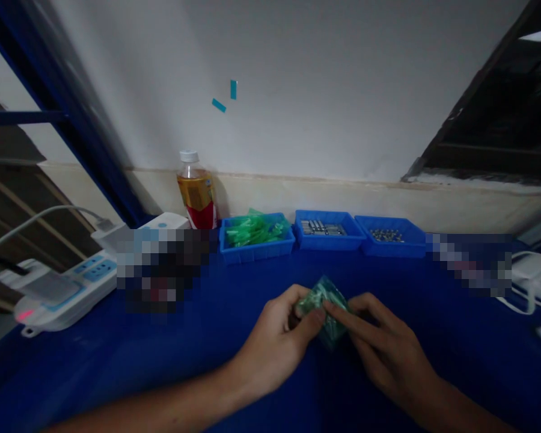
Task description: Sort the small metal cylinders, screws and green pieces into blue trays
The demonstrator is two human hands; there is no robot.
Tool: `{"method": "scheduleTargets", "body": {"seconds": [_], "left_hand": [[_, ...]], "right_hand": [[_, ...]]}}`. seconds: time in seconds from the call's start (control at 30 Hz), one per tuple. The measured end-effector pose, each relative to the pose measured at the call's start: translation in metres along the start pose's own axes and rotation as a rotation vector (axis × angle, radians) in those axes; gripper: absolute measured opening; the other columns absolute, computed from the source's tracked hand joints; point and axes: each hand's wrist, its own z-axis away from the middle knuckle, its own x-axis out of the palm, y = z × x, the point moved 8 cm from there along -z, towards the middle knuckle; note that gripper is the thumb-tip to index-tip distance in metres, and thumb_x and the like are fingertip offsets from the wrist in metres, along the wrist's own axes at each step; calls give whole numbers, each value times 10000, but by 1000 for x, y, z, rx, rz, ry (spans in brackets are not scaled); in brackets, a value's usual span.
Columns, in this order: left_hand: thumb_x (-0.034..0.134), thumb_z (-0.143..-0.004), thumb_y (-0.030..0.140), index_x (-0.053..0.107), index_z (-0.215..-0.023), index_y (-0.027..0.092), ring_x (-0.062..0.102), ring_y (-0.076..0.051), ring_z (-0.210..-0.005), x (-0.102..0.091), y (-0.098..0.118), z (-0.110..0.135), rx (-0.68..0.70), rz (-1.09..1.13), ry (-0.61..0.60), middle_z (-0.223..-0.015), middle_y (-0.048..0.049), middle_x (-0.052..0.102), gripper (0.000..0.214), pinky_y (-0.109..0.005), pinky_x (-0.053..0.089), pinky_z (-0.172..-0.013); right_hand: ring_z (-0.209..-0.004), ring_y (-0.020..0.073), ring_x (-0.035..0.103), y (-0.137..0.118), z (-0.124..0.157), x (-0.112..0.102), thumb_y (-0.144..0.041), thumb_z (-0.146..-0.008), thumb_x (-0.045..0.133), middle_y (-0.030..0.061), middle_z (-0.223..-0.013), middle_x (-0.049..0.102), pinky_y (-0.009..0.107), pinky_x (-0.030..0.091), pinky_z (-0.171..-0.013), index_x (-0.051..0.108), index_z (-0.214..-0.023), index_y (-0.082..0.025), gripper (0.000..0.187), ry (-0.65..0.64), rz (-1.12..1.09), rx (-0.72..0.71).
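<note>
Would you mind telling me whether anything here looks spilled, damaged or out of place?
Nothing looks spilled around the green packet that the left hand and right hand touch. Two teal strips stick to the wall at different angles, seemingly stray, and the dark opening's lower edge looks rough and chipped.

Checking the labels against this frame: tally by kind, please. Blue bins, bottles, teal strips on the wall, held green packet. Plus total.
Blue bins: 3
Bottle: 1
Teal strips: 2
Green packet: 1
Total: 7
</note>
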Motion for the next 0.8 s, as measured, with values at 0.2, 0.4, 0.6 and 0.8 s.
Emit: {"method": "scheduleTargets", "body": {"seconds": [0.2,0.4,0.6,0.8], "left_hand": [[479,-836,243,580,-929,175,545,-158,-731,-24,64,-9,400,-801,-27,-817,-48,608,153,-266,418,-663],[511,-800,319,562,-971,162,590,-170,-740,-128,124,-34,264,-1264,320,-866,-35,648,238,-268,440,-673],[495,-819,307,561,-1026,143,626,-203,-808,-160,108,-47,198,-1335,272,-917,-80,670,272,-293,459,-704],[461,-854,314,556,-1073,177,629,-231,-810,-155,95,-50,157,-1563,293,-931,-90,669,275,-315,456,-686]], "right_hand": [[-998,176,556,0,3,12,-80,-857,433,99,-1192,444,300,546,-783,416,-1333,-322,534,-65,-46,62],[-1047,201,550,-7,3,16,-142,-850,484,111,-1165,456,346,538,-857,472,-1255,-266,424,-114,-53,53],[-969,193,599,-1,1,13,-159,-828,508,107,-1119,516,320,571,-782,526,-1199,-262,385,-70,-58,71],[-976,199,604,7,3,14,-176,-816,533,98,-1113,538,308,571,-780,543,-1196,-286,395,-64,-75,94]]}}
